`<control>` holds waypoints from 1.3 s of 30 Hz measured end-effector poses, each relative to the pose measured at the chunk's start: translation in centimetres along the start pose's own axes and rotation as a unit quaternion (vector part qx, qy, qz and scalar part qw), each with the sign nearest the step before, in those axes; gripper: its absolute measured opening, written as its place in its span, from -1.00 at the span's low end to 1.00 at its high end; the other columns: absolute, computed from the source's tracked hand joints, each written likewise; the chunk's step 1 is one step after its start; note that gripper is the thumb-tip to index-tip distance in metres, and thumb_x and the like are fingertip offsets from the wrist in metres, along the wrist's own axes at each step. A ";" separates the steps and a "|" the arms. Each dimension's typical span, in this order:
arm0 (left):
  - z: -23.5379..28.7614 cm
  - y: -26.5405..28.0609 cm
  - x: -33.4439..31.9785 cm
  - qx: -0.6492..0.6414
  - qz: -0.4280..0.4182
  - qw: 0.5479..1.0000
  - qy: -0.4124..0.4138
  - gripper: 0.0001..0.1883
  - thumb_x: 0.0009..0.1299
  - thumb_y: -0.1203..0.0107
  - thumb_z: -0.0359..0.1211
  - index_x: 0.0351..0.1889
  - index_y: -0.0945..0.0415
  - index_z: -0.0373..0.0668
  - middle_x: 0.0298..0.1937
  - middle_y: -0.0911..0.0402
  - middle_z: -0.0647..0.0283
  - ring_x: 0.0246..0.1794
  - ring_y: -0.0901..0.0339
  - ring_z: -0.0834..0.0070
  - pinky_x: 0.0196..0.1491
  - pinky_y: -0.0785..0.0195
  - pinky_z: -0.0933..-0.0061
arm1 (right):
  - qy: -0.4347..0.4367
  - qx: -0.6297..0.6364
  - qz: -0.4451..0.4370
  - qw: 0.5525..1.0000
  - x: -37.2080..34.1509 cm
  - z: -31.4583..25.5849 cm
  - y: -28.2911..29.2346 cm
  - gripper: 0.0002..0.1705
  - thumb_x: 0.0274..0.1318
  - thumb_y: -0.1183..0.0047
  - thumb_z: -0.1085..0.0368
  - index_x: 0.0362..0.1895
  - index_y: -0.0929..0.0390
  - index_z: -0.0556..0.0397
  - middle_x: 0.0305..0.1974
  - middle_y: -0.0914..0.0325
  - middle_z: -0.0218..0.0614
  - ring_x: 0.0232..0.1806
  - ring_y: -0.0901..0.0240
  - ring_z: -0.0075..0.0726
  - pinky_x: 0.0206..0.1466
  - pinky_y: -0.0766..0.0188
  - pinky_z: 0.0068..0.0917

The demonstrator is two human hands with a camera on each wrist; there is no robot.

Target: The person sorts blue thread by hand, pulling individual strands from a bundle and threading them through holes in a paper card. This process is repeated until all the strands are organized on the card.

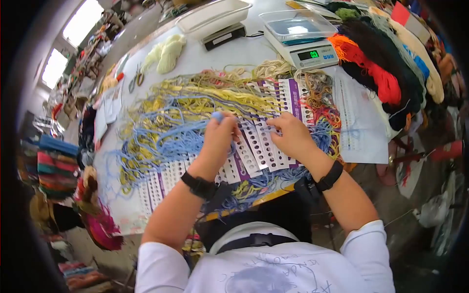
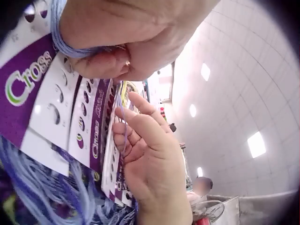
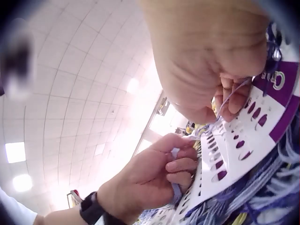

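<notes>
My left hand [image 1: 217,141] has its fingers curled round light blue thread, which in the left wrist view loops about the same hand [image 2: 126,33]. Just to its right, my right hand [image 1: 295,139] pinches a thin lilac strand [image 3: 230,96] between bent fingers, above the cards. White and purple punched cards [image 1: 254,149] lie overlapping beneath both hands, with rows of holes. Bundles of blue thread [image 1: 171,139] and yellow thread [image 1: 215,97] spread across them to the left. Exactly where the lilac strand meets a card is hidden.
A scale [image 1: 310,54] with a clear tray stands at the back, beside a white tub [image 1: 210,17]. Scissors [image 1: 139,78] and a pale yellow skein [image 1: 170,52] lie at back left. Red, orange and dark yarn skeins [image 1: 386,83] are piled at the right. Printed sheets [image 1: 361,136] lie right of the cards.
</notes>
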State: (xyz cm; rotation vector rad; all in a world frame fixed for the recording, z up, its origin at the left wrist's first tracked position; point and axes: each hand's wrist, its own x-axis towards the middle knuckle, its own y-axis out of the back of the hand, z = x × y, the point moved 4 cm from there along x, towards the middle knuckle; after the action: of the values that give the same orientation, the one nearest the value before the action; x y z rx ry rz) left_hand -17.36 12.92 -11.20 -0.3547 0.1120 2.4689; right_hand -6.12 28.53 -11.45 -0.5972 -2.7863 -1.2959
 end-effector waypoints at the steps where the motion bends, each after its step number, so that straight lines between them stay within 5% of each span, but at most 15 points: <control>1: 0.9 1.0 0.0 -0.100 0.026 0.994 -0.039 -0.92 0.31 0.05 -0.38 -0.37 -0.39 -0.18 -0.52 -0.46 0.28 -0.56 -0.41 0.54 -0.46 -0.28 0.54 | 0.028 -0.023 0.035 0.999 -0.1 -0.3 0.1 -0.79 -0.11 -0.04 0.33 -0.30 -0.59 0.01 -0.33 -0.44 -0.22 -0.30 -0.47 -0.06 -0.23 -0.44 -0.25; 3: 1.7 2.4 -0.3 -0.282 0.040 0.957 -0.052 -0.89 0.34 0.07 -0.35 -0.37 -0.39 -0.17 -0.45 -0.48 0.24 -0.37 -0.45 0.44 -0.19 -0.32 0.41 | 0.042 -0.058 0.029 0.997 0.2 -0.7 0.1 -0.85 -0.11 -0.02 0.35 -0.38 -0.57 0.02 -0.33 -0.45 -0.22 -0.30 -0.46 -0.08 -0.23 -0.43 -0.23; 7: 2.0 2.4 -0.3 -0.336 -0.019 0.940 -0.050 -0.89 0.34 0.04 -0.33 -0.37 -0.40 -0.15 -0.46 -0.48 0.24 -0.36 -0.46 0.43 -0.17 -0.31 0.38 | 0.141 -0.134 0.067 0.979 0.3 -1.4 0.1 -0.95 -0.11 0.02 0.37 -0.52 -0.48 0.03 -0.34 -0.45 -0.24 -0.28 -0.43 -0.11 -0.22 -0.40 -0.18; 11: 2.5 -1.6 -0.6 -0.203 -0.098 0.974 0.010 -0.85 0.31 -0.02 -0.46 -0.18 -0.33 -0.15 -0.20 -0.60 0.13 -0.54 -0.56 0.55 -0.44 -0.44 0.61 | 0.217 -0.137 0.142 0.956 0.7 -1.8 0.7 -0.94 -0.03 0.06 0.35 -0.44 -0.46 0.03 -0.37 -0.46 -0.23 -0.27 -0.41 -0.09 -0.21 -0.38 -0.16; 12: 2.3 -2.5 -0.4 -0.204 -0.099 0.974 0.009 -0.85 0.31 -0.02 -0.46 -0.18 -0.33 -0.15 -0.20 -0.60 0.13 -0.54 -0.56 0.55 -0.44 -0.44 0.61 | 0.185 -0.086 0.121 0.971 1.0 -1.6 0.8 -0.93 0.01 0.08 0.34 -0.41 -0.43 0.03 -0.36 -0.47 -0.21 -0.25 -0.42 -0.05 -0.20 -0.37 -0.14; 15: 0.3 -3.9 1.0 0.097 -0.133 0.986 -0.027 -0.86 0.30 -0.05 -0.48 -0.31 -0.28 -0.14 -0.35 -0.55 0.24 -0.52 -0.56 0.57 -0.43 -0.42 0.61 | 0.083 0.021 0.047 0.995 1.2 -2.1 1.2 -0.92 0.06 0.11 0.33 -0.36 -0.39 0.04 -0.35 -0.48 -0.18 -0.22 -0.42 0.02 -0.17 -0.35 -0.10; 18: 0.5 -3.3 1.4 0.108 -0.118 0.986 -0.039 -0.84 0.28 -0.08 -0.47 -0.36 -0.28 -0.14 -0.43 -0.51 0.30 -0.54 -0.54 0.57 -0.46 -0.39 0.62 | 0.025 0.075 -0.002 0.997 0.9 -0.3 0.3 -0.91 0.05 0.13 0.36 -0.33 -0.39 0.05 -0.33 -0.49 -0.14 -0.19 -0.42 0.08 -0.15 -0.35 -0.10; 25: 5.8 15.3 3.0 -0.087 0.051 0.995 -0.017 -0.74 0.26 0.00 -0.43 -0.63 -0.20 0.03 -0.71 -0.12 0.52 -0.79 0.00 0.72 -0.73 0.17 0.64 | 0.065 0.043 0.023 0.997 0.6 1.4 -1.3 -0.83 -0.01 0.15 0.44 -0.28 -0.43 0.08 -0.26 -0.47 -0.08 -0.19 -0.43 0.09 -0.14 -0.36 -0.12; 27: 8.4 20.6 3.5 -0.075 0.187 0.978 -0.056 -0.76 0.22 0.02 -0.47 -0.64 -0.21 -0.03 -0.72 -0.15 0.50 -0.78 0.00 0.70 -0.71 0.14 0.65 | 0.059 0.038 0.024 0.997 0.3 1.3 -1.4 -0.83 -0.02 0.15 0.44 -0.28 -0.44 0.07 -0.26 -0.48 -0.09 -0.19 -0.43 0.08 -0.13 -0.36 -0.13; 28: 9.7 23.1 3.6 -0.005 0.188 0.974 -0.129 -0.93 0.23 0.02 -0.47 -0.47 -0.32 -0.14 -0.57 -0.33 0.39 -0.73 -0.26 0.65 -0.66 -0.06 0.65 | 0.035 0.037 0.015 0.999 0.5 1.3 -1.4 -0.84 -0.02 0.13 0.43 -0.30 -0.44 0.08 -0.26 -0.49 -0.09 -0.20 -0.44 0.07 -0.14 -0.37 -0.13; 30: 12.1 20.6 1.7 0.089 0.353 0.918 -0.159 -0.78 0.26 0.05 -0.46 -0.11 -0.34 -0.23 -0.26 -0.46 0.20 -0.50 -0.54 0.47 -0.56 -0.29 0.59 | 0.019 0.036 0.008 0.999 0.7 0.8 -1.1 -0.86 -0.03 0.11 0.41 -0.31 -0.45 0.08 -0.27 -0.49 -0.09 -0.20 -0.44 0.05 -0.15 -0.37 -0.14; 32: 12.1 17.8 1.3 0.146 0.279 0.935 -0.163 -0.57 0.32 0.06 -0.42 0.16 -0.20 -0.24 0.02 -0.41 0.10 -0.13 -0.58 0.23 -0.36 -0.45 0.44 | -0.018 0.073 0.010 0.997 0.7 0.5 -0.4 -0.86 -0.02 0.05 0.36 -0.32 -0.47 0.09 -0.31 -0.50 -0.11 -0.23 -0.46 0.02 -0.17 -0.37 -0.15; 34: 10.9 12.1 -0.4 -0.005 0.119 0.984 -0.131 -0.56 0.39 0.09 -0.32 0.21 -0.21 -0.24 0.08 -0.42 0.16 0.08 -0.46 0.27 -0.05 -0.40 0.28 | -0.040 0.116 0.006 0.992 0.9 -0.4 0.1 -0.82 0.00 -0.02 0.30 -0.30 -0.51 0.10 -0.36 -0.52 -0.16 -0.31 -0.50 -0.10 -0.23 -0.40 -0.24; 36: 9.3 6.4 -3.0 -0.164 -0.106 0.979 -0.050 -0.50 0.44 0.21 -0.22 0.29 -0.16 -0.24 0.22 -0.35 0.16 0.21 -0.33 0.27 0.12 -0.30 0.18 | -0.048 0.289 0.051 0.955 0.9 -1.6 0.1 -0.80 0.01 -0.06 0.27 -0.27 -0.55 0.09 -0.40 -0.53 -0.20 -0.38 -0.50 -0.25 -0.29 -0.40 -0.37; 39: 7.9 0.6 -6.1 -0.222 -0.184 0.957 0.020 -0.44 0.45 0.30 -0.16 0.33 -0.10 -0.28 0.29 -0.28 0.12 0.27 -0.26 0.30 0.16 -0.25 0.16 | -0.024 0.394 0.020 0.919 0.1 -6.8 1.3 -0.78 0.03 -0.10 0.26 -0.30 -0.57 0.17 -0.47 -0.54 -0.29 -0.45 -0.48 -0.47 -0.38 -0.38 -0.52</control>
State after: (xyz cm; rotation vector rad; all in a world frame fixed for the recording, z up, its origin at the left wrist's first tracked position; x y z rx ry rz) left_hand -14.89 10.21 -1.91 -0.5604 -0.4603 2.0964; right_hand -6.74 24.33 -6.02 -0.6057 -2.9454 -0.0749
